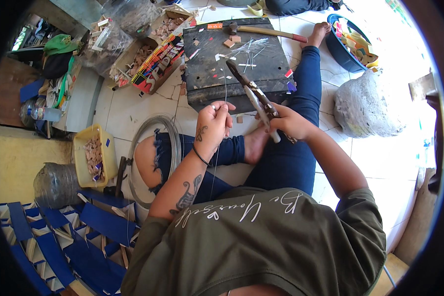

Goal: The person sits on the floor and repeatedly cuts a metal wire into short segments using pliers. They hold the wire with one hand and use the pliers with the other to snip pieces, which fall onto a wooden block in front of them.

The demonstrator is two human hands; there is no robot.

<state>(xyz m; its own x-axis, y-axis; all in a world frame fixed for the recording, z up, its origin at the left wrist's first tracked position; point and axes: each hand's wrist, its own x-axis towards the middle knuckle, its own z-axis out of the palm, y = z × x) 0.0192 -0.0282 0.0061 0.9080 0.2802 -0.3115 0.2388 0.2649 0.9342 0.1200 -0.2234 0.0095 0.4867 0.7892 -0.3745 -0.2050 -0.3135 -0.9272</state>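
My left hand (215,122), fingers pinched together, holds a thin metal wire (226,87) that sticks up over the near edge of a dark, worn block table (202,74). The wire also trails down past my wrist. My right hand (290,123) is wrapped round the handles of long dark snips (240,75), one handle covered in whitish wrapping. Their tip points up and left over the block, apart from the wire. A large coil of wire (134,172) rests by my bent left knee. Short cut wires (254,52) lie scattered on the block.
A hammer (271,32) lies across the block's far side beside small wood pieces (229,43). Boxes of wood bits (155,74) and a yellow tub (111,148) stand left. Right are a blue basin (341,55) and a stuffed plastic sack (367,106). Blue panels (101,222) lie lower left.
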